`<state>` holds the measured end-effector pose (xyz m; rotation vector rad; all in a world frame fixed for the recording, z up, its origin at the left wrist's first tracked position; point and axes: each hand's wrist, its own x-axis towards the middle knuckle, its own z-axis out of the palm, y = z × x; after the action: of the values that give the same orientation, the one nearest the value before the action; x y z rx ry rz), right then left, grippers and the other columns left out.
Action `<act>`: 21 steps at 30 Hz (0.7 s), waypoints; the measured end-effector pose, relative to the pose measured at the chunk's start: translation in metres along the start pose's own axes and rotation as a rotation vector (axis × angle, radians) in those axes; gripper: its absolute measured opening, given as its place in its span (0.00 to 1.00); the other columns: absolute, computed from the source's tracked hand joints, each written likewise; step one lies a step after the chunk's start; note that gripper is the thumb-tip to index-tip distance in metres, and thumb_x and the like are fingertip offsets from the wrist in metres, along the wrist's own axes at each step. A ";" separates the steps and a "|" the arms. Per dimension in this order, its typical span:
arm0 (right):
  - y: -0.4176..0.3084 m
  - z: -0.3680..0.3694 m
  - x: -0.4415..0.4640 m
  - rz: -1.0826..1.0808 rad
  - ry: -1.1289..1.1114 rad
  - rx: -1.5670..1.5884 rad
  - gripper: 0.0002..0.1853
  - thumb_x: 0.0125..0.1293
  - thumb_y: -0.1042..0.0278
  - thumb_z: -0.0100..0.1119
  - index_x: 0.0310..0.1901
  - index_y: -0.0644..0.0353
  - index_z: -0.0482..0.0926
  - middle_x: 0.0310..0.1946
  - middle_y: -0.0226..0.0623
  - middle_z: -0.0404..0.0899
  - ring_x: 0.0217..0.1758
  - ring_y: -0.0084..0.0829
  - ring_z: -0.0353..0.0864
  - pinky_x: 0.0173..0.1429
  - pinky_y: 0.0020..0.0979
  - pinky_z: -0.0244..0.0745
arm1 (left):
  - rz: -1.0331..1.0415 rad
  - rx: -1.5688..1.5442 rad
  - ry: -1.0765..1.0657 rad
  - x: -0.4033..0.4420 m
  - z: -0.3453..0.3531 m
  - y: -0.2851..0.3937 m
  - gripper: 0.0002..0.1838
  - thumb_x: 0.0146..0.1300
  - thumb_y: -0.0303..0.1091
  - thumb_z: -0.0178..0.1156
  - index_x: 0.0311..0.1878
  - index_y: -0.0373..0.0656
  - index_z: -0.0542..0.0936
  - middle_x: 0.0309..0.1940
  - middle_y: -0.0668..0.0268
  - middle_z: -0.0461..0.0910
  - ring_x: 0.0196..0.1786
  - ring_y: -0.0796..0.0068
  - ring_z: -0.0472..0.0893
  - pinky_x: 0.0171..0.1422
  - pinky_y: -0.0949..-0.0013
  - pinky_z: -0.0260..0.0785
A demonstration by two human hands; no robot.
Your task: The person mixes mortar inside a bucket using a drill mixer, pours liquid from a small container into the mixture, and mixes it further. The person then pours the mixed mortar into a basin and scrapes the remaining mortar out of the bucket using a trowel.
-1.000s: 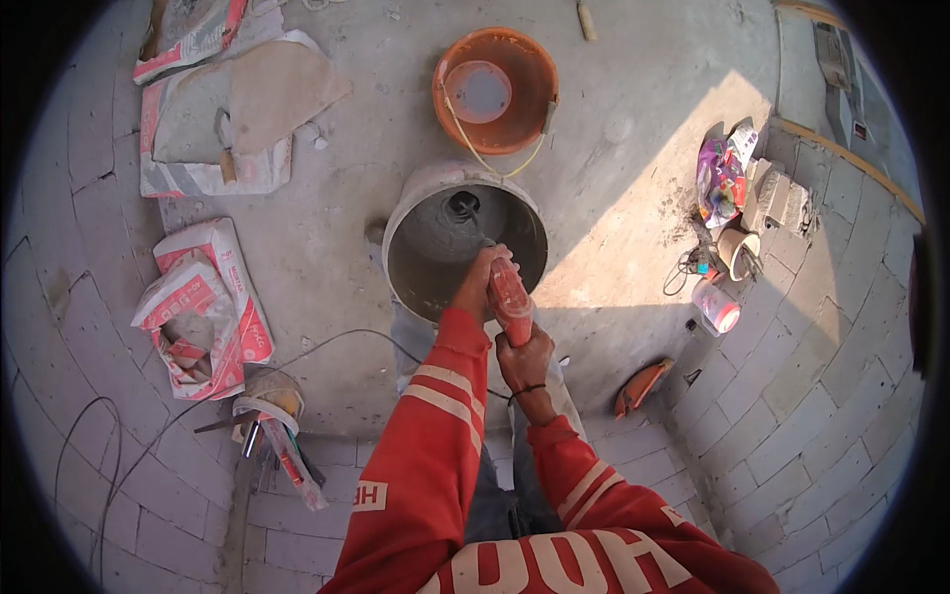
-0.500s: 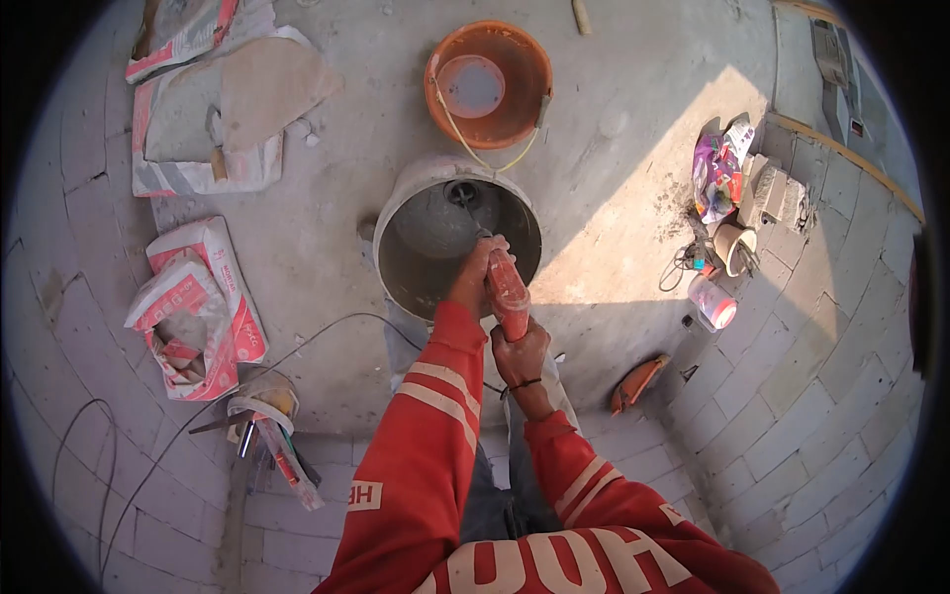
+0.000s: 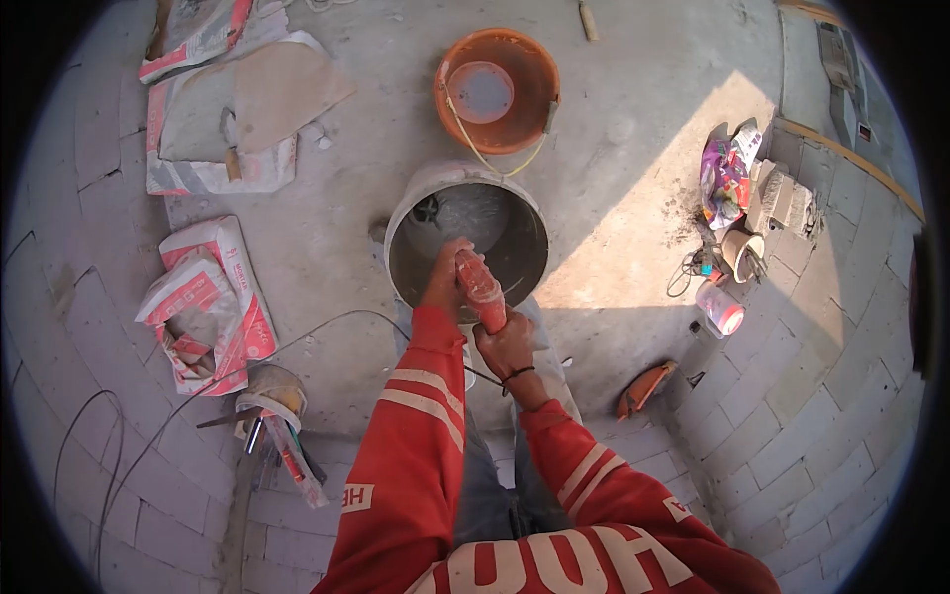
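Both my hands grip a red power drill (image 3: 479, 285), dusty and tilted over a large pale bucket (image 3: 537, 213). My left hand (image 3: 447, 272) is closed around its front end, while my right hand (image 3: 507, 346) wraps the rear handle. A mixing paddle (image 3: 426, 209) shows inside the bucket, towards its far left side; its shaft is mostly hidden behind my left hand. Grey wet material (image 3: 475, 210) lies in the bucket, which stands between my legs. Just beyond it is an orange bucket (image 3: 544, 74) with a wire handle and some pale liquid at the bottom.
Red-and-white bags (image 3: 242, 287) lie at the left, one torn open. A small bucket of tools (image 3: 277, 391) and a dark cable (image 3: 327, 322) are nearer me. At the right are a purple bag (image 3: 717, 183), blocks (image 3: 782, 198), a plastic jar (image 3: 720, 309) and an orange tool (image 3: 645, 389).
The drill and both hands have swung left. Inside the bucket, the paddle has moved from near the far middle to the left side. My grip stays the same.
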<state>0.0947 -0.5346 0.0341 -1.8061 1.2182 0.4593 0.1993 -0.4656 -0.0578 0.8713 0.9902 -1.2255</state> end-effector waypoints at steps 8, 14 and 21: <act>0.010 -0.005 -0.020 0.027 0.127 -0.016 0.12 0.50 0.69 0.64 0.35 0.67 0.84 0.27 0.57 0.84 0.37 0.60 0.86 0.45 0.49 0.80 | -0.099 -0.092 0.021 0.022 -0.006 -0.032 0.21 0.57 0.48 0.69 0.48 0.48 0.78 0.39 0.61 0.80 0.42 0.64 0.81 0.47 0.57 0.78; 0.017 -0.016 -0.027 0.073 0.184 0.024 0.14 0.52 0.67 0.65 0.37 0.67 0.83 0.29 0.58 0.84 0.36 0.62 0.85 0.46 0.53 0.80 | -0.164 -0.093 0.018 0.036 0.006 -0.053 0.19 0.55 0.47 0.71 0.44 0.49 0.78 0.37 0.65 0.78 0.38 0.69 0.79 0.42 0.61 0.77; 0.010 -0.014 -0.010 -0.011 0.238 0.021 0.14 0.52 0.68 0.65 0.40 0.66 0.84 0.30 0.56 0.85 0.36 0.59 0.86 0.45 0.50 0.81 | -0.052 0.011 -0.052 0.001 0.038 -0.015 0.24 0.59 0.52 0.69 0.52 0.50 0.77 0.45 0.63 0.78 0.43 0.68 0.81 0.52 0.61 0.77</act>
<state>0.0791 -0.5415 0.0443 -1.8883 1.3675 0.2288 0.1897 -0.5038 -0.0459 0.8224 0.9708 -1.2927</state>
